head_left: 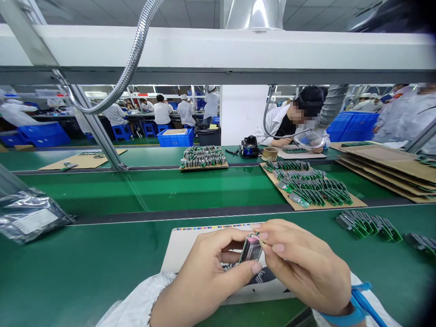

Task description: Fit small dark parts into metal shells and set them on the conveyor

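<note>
Above a white printed sheet (180, 247) on the green bench mat (102, 281), the person's two bare hands work close together. The left hand (200, 284) is curled around a small boxy module of clear, silvery material with a pink tip (251, 249), its thumb pressed along the lower edge. From the other side, the right hand (303, 268), ringed by a blue wrist strap (340, 316), grasps the module's upper end with its fingertips (272, 245). Neither hand is released. Keeping the grip at the fingertips and the module low over the sheet gives steady, fine control of so small a part. Just right of the sheet lie rows of green circuit boards (368, 225); left of it rests a crinkled silver plastic bag (27, 215).
</note>
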`<state>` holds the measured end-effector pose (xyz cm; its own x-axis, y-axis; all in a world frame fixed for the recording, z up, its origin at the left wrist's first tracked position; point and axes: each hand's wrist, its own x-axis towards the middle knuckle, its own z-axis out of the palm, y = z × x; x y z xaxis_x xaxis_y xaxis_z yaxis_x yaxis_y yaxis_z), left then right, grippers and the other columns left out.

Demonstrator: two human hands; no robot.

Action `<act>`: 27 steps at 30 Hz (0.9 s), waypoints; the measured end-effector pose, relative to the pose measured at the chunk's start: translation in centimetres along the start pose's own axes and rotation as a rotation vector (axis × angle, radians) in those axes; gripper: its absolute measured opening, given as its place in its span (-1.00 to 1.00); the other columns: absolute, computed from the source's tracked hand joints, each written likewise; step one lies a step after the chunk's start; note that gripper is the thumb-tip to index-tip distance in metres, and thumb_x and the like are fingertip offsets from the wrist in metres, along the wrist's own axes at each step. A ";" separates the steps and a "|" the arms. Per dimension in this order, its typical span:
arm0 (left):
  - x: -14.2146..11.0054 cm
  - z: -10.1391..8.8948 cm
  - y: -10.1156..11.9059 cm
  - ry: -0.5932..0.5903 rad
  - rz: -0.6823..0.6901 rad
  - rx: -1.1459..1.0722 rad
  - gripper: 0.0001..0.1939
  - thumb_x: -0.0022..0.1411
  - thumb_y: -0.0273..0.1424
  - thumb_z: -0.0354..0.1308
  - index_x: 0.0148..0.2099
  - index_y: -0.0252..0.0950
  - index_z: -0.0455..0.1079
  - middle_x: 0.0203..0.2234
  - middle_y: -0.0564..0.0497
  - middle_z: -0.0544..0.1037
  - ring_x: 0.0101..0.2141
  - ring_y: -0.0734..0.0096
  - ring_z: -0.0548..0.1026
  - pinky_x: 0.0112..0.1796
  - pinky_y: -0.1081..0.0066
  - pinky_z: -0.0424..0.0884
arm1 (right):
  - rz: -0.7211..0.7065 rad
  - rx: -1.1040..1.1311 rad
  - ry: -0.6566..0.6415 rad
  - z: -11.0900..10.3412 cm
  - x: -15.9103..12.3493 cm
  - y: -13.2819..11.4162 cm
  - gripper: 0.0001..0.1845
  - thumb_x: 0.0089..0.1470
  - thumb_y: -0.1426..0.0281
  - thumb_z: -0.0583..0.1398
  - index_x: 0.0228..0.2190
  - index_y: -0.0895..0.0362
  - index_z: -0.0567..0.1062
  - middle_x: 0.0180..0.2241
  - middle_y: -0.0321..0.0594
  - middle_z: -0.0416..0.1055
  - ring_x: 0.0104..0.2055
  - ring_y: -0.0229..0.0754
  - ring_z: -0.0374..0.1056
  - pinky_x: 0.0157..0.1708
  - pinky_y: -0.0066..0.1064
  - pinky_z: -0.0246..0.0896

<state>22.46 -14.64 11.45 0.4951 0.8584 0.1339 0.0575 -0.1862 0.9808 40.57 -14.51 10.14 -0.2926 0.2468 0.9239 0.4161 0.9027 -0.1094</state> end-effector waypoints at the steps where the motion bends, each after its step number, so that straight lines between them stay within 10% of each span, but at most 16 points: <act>1: 0.0 0.0 0.0 0.002 0.001 0.001 -0.69 0.12 -0.37 0.25 -0.04 -0.12 0.47 -0.06 -0.04 0.50 -0.11 0.25 0.48 -0.13 0.40 0.49 | 0.002 -0.001 0.002 0.0 0.0 0.0 -0.62 0.05 0.70 0.12 -0.14 0.08 0.33 -0.36 -0.18 0.55 -0.19 -0.15 0.49 -0.18 -0.21 0.49; 27: -0.1 0.2 -0.2 0.028 0.061 0.128 -0.67 0.14 -0.43 0.23 -0.02 -0.07 0.45 -0.12 0.05 0.54 -0.16 0.36 0.51 -0.15 0.51 0.50 | 0.158 0.155 0.093 1.0 0.3 -0.7 -0.60 0.04 0.72 0.11 -0.16 0.05 0.31 -0.38 -0.24 0.52 -0.26 -0.14 0.50 -0.29 -0.22 0.51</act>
<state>22.57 -14.79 11.26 0.4768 0.8562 0.1988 0.1388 -0.2967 0.9448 39.35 -14.71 10.10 -0.1510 0.3619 0.9199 0.3111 0.9007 -0.3033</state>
